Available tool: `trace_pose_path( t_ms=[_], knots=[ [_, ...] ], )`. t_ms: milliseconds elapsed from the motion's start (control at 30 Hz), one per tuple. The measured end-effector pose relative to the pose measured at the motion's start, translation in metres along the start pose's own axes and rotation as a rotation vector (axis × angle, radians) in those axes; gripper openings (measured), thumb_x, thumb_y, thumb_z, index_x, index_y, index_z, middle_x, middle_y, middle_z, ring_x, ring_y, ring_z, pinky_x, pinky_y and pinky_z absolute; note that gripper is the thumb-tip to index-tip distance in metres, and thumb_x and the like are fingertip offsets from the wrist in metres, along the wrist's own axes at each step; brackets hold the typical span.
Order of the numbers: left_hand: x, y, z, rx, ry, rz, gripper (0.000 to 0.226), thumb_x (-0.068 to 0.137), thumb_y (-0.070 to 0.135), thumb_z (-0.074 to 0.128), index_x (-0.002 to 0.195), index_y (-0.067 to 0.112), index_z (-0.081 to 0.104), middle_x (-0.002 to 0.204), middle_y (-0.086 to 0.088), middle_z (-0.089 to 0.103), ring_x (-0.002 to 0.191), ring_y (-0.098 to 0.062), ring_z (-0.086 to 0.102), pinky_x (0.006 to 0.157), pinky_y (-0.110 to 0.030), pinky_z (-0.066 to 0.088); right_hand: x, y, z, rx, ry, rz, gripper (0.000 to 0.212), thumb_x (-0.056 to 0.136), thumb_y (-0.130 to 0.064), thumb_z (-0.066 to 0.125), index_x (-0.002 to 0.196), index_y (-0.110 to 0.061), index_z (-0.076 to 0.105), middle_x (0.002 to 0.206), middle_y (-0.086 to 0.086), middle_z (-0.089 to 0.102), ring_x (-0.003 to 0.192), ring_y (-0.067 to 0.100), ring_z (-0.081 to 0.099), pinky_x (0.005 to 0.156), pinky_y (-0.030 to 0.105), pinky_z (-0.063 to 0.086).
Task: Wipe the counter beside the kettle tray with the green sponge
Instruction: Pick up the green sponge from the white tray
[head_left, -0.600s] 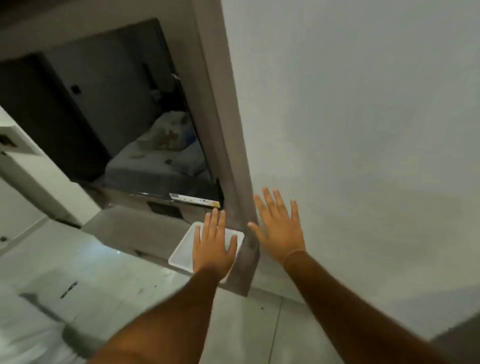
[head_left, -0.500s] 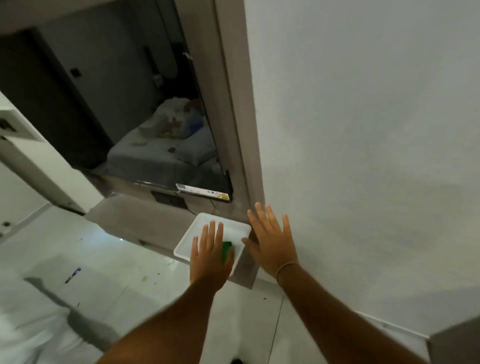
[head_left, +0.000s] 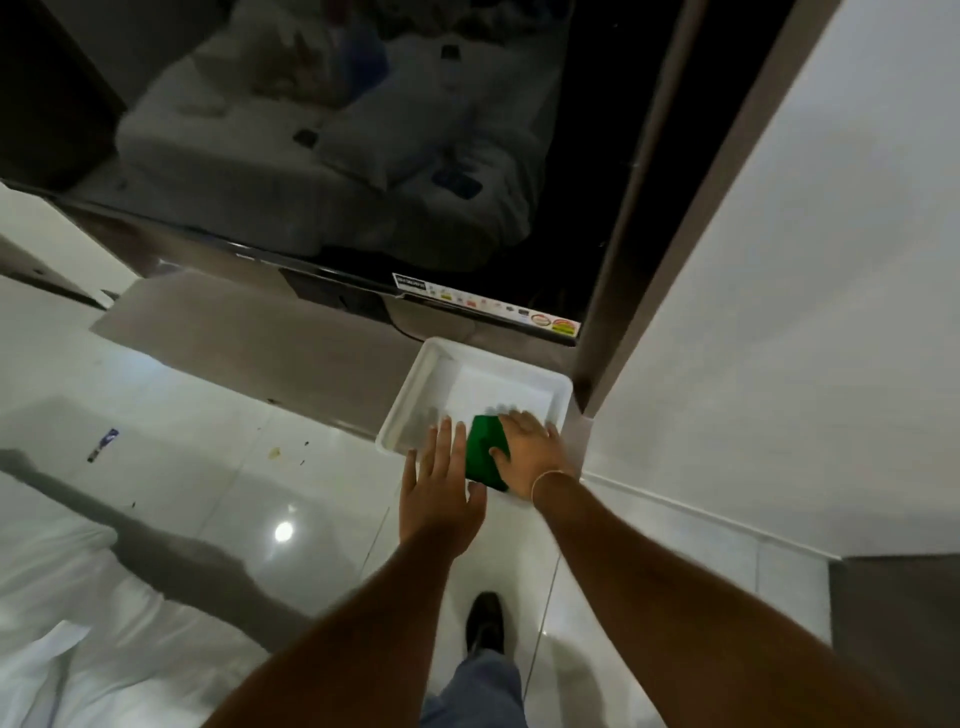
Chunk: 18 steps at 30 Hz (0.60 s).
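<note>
A green sponge (head_left: 483, 452) lies in the near right corner of a white plastic tray (head_left: 415, 384). The tray stands at the right end of a low brown counter (head_left: 270, 353), with no kettle in sight. My right hand (head_left: 535, 452) covers the sponge's right side, thumb on its face and fingers curled over its far edge. My left hand (head_left: 441, 493) hovers flat with fingers apart just left of the sponge, over the tray's front rim, holding nothing.
A dark TV screen (head_left: 363, 156) rises right behind the counter and reflects a bed. A white wall (head_left: 779, 312) and brown post close off the right. White bedding (head_left: 62, 623) lies at lower left. My shoe (head_left: 484, 621) is on the glossy tiled floor, which has small debris (head_left: 274, 453).
The view has come closer and tilted down. My right hand moved left from the post onto the sponge, and my left hand slid off the sponge to its left side.
</note>
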<state>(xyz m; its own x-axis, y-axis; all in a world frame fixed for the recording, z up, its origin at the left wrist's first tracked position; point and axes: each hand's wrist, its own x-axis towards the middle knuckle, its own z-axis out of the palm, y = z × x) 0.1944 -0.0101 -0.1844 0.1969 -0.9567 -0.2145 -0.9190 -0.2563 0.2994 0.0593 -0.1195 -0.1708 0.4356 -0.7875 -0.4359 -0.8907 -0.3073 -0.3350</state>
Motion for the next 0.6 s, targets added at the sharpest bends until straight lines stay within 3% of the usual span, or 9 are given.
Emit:
trace_pose_path(
  t_ms=[200,400,500,600],
  knots=[
    [0.014,-0.039,0.021,0.058,-0.074,0.019,0.080,0.105,0.047,0.025,0.173,0.024,-0.012,0.183,-0.002,-0.015,0.167,-0.020,-0.018,0.138,-0.048,-0.005,0.061,-0.003,0.018,-0.044,-0.138,0.025,0.086,0.104,-0.030,0.061,0.172,-0.016,0.010,0.180,0.007,0.009,0.168,0.029,0.008,0.138,0.048,0.007],
    [0.018,-0.054,0.029,0.045,-0.101,-0.007,0.079,0.105,0.042,0.024,0.171,0.024,-0.016,0.183,-0.004,-0.015,0.168,-0.021,-0.017,0.137,-0.047,-0.006,0.082,-0.008,0.026,-0.154,-0.123,0.029,0.083,0.091,-0.048,0.074,0.159,-0.014,0.041,0.164,0.014,0.040,0.154,0.036,0.037,0.133,0.052,0.021],
    [0.022,-0.052,0.030,0.052,-0.118,-0.019,0.080,0.108,0.034,0.033,0.169,0.024,-0.018,0.183,-0.003,-0.014,0.168,-0.021,-0.016,0.138,-0.048,-0.004,0.090,-0.015,0.018,-0.161,-0.161,0.075,0.065,0.091,-0.042,0.076,0.146,-0.013,0.056,0.148,0.014,0.057,0.143,0.035,0.050,0.131,0.051,0.025],
    [0.027,-0.047,0.027,0.069,-0.120,-0.026,0.080,0.109,0.030,0.037,0.172,0.021,-0.012,0.184,-0.004,-0.011,0.169,-0.022,-0.014,0.138,-0.048,-0.004,0.084,-0.014,0.008,-0.056,-0.205,0.089,0.049,0.089,-0.034,0.079,0.131,-0.013,0.065,0.131,0.012,0.068,0.127,0.033,0.064,0.118,0.046,0.046]
  ],
)
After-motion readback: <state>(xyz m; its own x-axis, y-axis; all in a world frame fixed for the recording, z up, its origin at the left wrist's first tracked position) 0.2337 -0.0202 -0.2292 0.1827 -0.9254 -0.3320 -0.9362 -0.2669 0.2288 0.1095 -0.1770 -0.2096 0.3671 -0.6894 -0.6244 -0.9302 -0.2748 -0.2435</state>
